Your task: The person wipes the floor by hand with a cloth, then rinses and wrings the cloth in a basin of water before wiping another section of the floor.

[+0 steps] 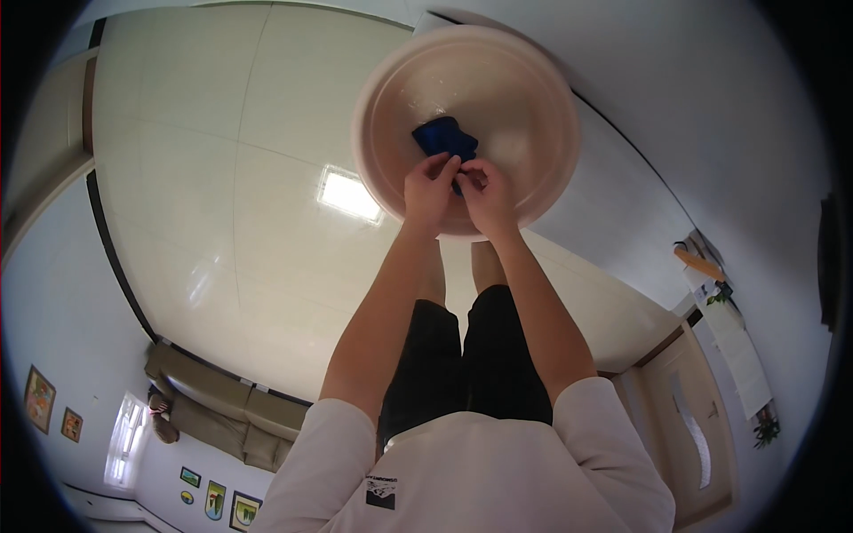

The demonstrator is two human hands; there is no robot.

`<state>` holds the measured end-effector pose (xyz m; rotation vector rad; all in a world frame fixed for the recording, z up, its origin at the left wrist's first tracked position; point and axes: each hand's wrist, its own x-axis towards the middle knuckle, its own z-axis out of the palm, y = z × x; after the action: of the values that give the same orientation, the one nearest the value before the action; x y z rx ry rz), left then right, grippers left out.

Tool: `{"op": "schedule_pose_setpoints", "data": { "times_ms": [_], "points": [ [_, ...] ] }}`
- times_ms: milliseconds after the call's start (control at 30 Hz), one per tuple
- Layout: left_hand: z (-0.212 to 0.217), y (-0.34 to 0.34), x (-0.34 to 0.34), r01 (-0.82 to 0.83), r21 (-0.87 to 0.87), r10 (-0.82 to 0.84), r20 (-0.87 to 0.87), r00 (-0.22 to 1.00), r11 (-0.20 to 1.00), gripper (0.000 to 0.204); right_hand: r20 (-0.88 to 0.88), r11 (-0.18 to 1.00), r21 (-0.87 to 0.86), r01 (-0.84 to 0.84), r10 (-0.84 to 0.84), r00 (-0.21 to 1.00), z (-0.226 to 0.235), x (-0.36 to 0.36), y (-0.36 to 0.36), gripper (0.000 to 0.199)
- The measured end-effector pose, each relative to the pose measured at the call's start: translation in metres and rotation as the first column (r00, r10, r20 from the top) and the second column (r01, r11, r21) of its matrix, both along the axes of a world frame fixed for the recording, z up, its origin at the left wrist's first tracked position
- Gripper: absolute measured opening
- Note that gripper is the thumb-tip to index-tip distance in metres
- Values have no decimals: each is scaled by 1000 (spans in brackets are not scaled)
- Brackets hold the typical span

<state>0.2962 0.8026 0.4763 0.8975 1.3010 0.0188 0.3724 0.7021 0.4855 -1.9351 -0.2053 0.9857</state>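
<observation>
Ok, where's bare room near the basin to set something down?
The pale tiled floor left of the pink basin is open, back to the brown sofa. Inside the basin, the far right half is bare. It is crowded at the near rim, where the left hand and right hand pinch the blue cloth.

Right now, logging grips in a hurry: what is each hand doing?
Left hand: closed, pinching the dark blue cloth over the round pink plastic basin.
Right hand: closed on the same cloth.
</observation>
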Motion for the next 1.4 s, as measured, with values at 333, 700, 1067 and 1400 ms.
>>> {"op": "schedule_pose_setpoints", "data": {
  "times_ms": [333,700,1067,1400],
  "points": [
    [7,-5,-9,233,55,-237,85,968,971,40,-225,977,185,109,-66,972,24,24,-13,20],
    [20,-3,4,443,681,-421,-213,882,583,51,-417,901,332,278,-124,900,109,45,-15,25],
    [89,13,-3,-199,-420,416,527,741,886,35,-112,968,224,109,-85,990,50,55,-33,52],
    [103,23,-12,-257,-605,581,429,692,753,45,-274,979,191,-66,117,955,20,29,-16,28]
  ]
}}
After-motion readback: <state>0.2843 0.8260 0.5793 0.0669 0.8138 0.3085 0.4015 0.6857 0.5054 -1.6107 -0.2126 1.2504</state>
